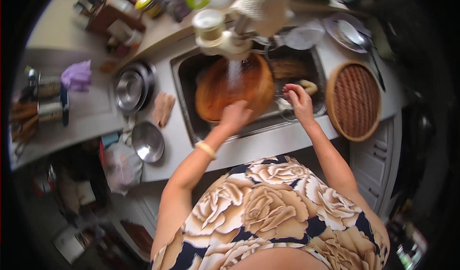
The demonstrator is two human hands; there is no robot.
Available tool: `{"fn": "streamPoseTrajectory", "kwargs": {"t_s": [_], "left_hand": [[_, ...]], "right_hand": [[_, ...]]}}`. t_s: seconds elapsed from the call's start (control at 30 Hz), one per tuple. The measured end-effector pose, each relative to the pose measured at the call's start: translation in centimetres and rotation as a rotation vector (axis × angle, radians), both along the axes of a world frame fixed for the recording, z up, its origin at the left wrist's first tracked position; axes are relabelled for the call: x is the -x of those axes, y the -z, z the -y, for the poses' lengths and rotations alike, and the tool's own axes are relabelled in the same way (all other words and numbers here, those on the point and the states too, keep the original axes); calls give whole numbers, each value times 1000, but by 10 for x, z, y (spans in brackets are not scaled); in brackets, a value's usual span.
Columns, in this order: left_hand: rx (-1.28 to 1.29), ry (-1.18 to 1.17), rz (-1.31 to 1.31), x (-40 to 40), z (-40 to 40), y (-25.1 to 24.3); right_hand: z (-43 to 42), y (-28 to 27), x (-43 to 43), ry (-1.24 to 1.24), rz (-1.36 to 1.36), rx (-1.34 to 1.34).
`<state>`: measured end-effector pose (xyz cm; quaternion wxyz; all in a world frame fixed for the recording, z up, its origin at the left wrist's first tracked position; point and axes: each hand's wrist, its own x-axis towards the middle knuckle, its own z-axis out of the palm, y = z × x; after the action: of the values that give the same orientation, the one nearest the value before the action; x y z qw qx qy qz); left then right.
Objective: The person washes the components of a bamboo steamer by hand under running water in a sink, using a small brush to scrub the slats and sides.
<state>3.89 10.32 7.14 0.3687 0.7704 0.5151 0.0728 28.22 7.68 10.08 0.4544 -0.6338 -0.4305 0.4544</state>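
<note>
A large orange-brown basin [212, 94], blurred and tilted, lies in the left bowl of a steel sink [187, 124]. Water [235, 74] pours into it from a white faucet with a filter unit [224, 41]. My left hand [237, 115] is at the basin's near rim, fingers bent; whether it grips the rim cannot be told. Over the right part of the sink, my right hand [300, 103] is raised with fingers curled and no object visible in it. Close behind that hand lies a pale yellowish piece [309, 86], and a brown textured thing [289, 68] is farther back.
A round woven steamer lid [355, 101] leans at the counter's right. Left of the sink are nested steel bowls [129, 90], a brown cloth [163, 109], another steel bowl [147, 141] and a filled plastic bag [122, 167]. A plate with a spoon [346, 33] stands behind right.
</note>
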Motion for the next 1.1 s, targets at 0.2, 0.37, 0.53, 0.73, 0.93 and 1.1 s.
{"fn": "streamPoseTrajectory", "kwargs": {"t_s": [0.2, 0.37, 0.53, 0.73, 0.93, 1.1], "left_hand": [[119, -703, 825, 99, -54, -35], [374, -1187, 1160, 136, -28, -32], [300, -1365, 1279, 154, -17, -25], [228, -1256, 1351, 125, -49, -14], [66, -1432, 1399, 116, -27, -10], [117, -1361, 1286, 113, -17, -18]], "right_hand": [[8, -13, -24, 111, 14, -132], [83, 18, -78, 356, 279, -123], [83, 45, -168, 501, 912, -229], [31, 64, -277, 476, 1077, -133], [-38, 30, -183, 250, 725, -329], [-92, 11, -81, -42, 430, -265]]}}
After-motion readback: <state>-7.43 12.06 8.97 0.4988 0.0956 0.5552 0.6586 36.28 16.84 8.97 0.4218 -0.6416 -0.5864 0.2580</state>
